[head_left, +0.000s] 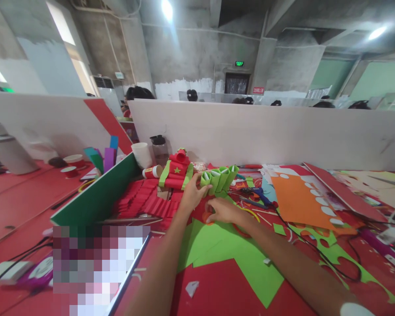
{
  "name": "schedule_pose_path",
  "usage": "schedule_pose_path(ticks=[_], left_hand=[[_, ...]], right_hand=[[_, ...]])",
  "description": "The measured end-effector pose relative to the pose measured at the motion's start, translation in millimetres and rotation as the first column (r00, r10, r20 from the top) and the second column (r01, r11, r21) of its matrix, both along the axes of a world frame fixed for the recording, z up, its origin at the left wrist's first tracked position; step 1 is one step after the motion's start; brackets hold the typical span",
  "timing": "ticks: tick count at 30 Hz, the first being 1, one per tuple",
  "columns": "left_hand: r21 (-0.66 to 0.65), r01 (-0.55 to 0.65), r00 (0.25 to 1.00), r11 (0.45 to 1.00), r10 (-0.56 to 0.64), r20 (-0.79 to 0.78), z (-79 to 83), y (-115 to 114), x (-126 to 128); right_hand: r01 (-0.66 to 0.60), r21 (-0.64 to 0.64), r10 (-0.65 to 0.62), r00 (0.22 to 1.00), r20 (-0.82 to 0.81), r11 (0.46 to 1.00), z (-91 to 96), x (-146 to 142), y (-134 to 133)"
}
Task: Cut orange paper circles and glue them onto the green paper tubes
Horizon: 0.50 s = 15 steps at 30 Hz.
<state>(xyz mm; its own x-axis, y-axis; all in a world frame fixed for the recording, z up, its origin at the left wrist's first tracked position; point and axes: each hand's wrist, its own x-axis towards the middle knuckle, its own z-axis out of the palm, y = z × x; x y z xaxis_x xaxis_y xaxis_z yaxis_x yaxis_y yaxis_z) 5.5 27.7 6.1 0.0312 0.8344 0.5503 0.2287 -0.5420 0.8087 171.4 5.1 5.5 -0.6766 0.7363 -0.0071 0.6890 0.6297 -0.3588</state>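
My left hand (193,192) is closed on the left end of a light-green rolled-paper piece (220,180), a row of tubes standing side by side. Just below it, my right hand (222,210) hovers low over the green sheets with its fingers curled. A small orange thing (208,217) shows at those fingertips; I cannot make out its kind or whether it is gripped. Under my arms lie light-green paper sheets (230,245) on the red tabletop (217,285). Behind my left hand stands a red and green paper figure with a star (177,170).
Pleated red paper strips (145,198) lie left, beside a green board (92,191). A blue glue gun (262,196) with a black cord, an orange sheet (296,199) and green offcuts (342,259) are right. A white partition (266,136) runs behind; a pixelated screen (102,267) is front left.
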Motion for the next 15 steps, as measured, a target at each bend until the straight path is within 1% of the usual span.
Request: schedule_pose_path(ticks=[8, 10, 13, 15], left_hand=[[0.000, -0.009, 1.000, 1.000, 0.009, 0.004, 1.9, -2.4, 0.6], [0.003, -0.024, 1.000, 1.000, 0.024, -0.011, 3.7, -3.6, 0.6], [0.000, -0.040, 0.999, 0.999, 0.040, -0.022, 6.3, -5.3, 0.3], [-0.003, -0.032, 0.999, 0.999, 0.032, -0.015, 7.4, -6.2, 0.3]], right_hand=[[-0.016, -0.194, -0.015, 0.988, -0.156, 0.981, 10.8, 10.5, 8.2], [-0.018, -0.184, -0.016, 0.983, -0.185, 0.983, 15.0, 12.1, 9.7], [-0.016, -0.097, -0.001, 0.985, -0.174, 0.995, 27.7, 14.8, 8.3], [-0.085, -0.095, 0.067, 0.982, -0.178, 0.992, 43.5, 18.0, 3.2]])
